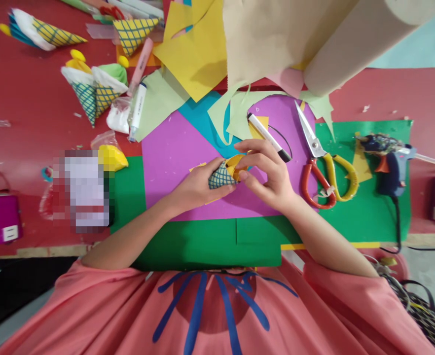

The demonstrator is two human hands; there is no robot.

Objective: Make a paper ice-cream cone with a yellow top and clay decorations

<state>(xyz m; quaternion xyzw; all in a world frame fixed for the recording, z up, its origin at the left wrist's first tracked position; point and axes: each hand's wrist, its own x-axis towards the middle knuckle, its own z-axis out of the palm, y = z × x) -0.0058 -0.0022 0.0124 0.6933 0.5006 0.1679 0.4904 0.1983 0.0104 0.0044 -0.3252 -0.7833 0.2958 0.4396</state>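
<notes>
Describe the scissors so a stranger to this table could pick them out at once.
Start at the big purple sheet in the middle of the red table, then go to its right edge, where it meets the green sheet. The scissors lie open there, left of the blue glue gun; alone here, they have one red and one yellow handle loop.

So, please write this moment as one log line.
left hand: holds paper cone | right hand: pinches cone top | scissors: right, on table
</notes>
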